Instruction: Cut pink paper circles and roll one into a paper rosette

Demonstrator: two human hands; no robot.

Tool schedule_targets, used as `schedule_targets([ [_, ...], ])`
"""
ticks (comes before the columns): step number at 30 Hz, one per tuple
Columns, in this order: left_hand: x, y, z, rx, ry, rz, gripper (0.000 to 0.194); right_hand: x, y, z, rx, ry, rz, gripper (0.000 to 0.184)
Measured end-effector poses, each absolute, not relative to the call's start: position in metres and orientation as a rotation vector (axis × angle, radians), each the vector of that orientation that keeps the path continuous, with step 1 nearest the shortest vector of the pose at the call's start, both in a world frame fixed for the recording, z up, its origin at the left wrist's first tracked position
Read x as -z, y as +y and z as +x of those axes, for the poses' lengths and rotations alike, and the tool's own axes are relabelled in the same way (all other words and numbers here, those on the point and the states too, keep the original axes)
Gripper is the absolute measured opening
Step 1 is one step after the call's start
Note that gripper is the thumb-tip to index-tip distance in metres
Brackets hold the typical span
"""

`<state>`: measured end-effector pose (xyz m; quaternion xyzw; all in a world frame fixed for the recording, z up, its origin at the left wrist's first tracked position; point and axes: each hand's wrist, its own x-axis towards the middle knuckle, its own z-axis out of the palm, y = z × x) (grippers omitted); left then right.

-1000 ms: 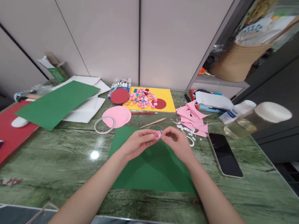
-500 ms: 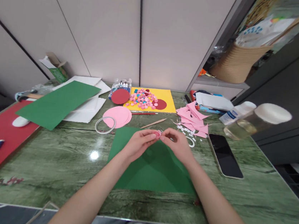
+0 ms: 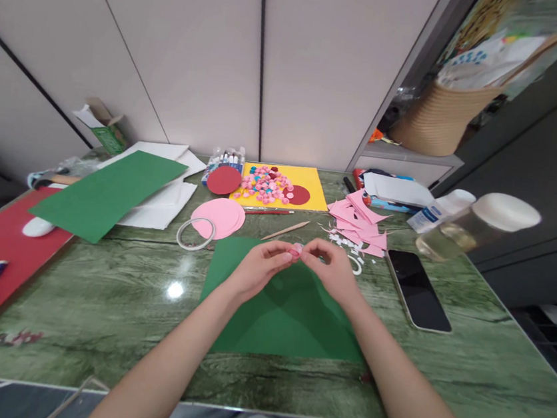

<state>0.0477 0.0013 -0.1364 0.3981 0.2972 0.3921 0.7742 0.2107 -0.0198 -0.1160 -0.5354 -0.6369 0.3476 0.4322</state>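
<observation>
Between my two hands is a small pink paper roll (image 3: 296, 251), partly covered by the fingertips. My left hand (image 3: 262, 267) pinches it between thumb and fingers. From the other side, my right hand (image 3: 329, 266) has its thumb and index finger closed together at the roll's edge. Both hands hover over the upper part of a green paper sheet (image 3: 290, 324) lying on the table. Beyond them a heap of small pink, blue and yellow pieces (image 3: 266, 184) rests on a yellow sheet (image 3: 314, 183).
Pink paper circles (image 3: 220, 212) and a tape roll (image 3: 182, 235) lie to the left; a wooden stick (image 3: 286, 230) lies ahead. Pink scraps (image 3: 357, 221), a phone (image 3: 420, 292) and a bottle (image 3: 448, 242) are on the right. Green sheet (image 3: 109, 190) and red sheet (image 3: 8, 238) sit far left.
The hands stay in nearly the same place around the pink paper roll. My right fingers have shifted very slightly; nothing else on the table has moved.
</observation>
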Motion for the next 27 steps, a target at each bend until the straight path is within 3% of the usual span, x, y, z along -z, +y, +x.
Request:
schedule_targets([
  [14, 0.1381, 0.0006, 0.0486, -0.873, 0.542, 0.719, 0.015, 0.1167, -0.0221, 0.2082, -0.892, -1.562, -1.215, 0.007],
  [19, 0.1341, -0.0001, 0.0482, -0.874, 0.561, 0.716, 0.018, 0.1166, -0.0222, 0.2082, -0.917, -1.492, -1.137, 0.024],
  [27, 0.1352, 0.0, 0.0474, -0.86, 0.557, 0.728, 0.016, 0.1173, -0.0192, 0.212, -0.986, -1.502, -1.141, 0.018],
])
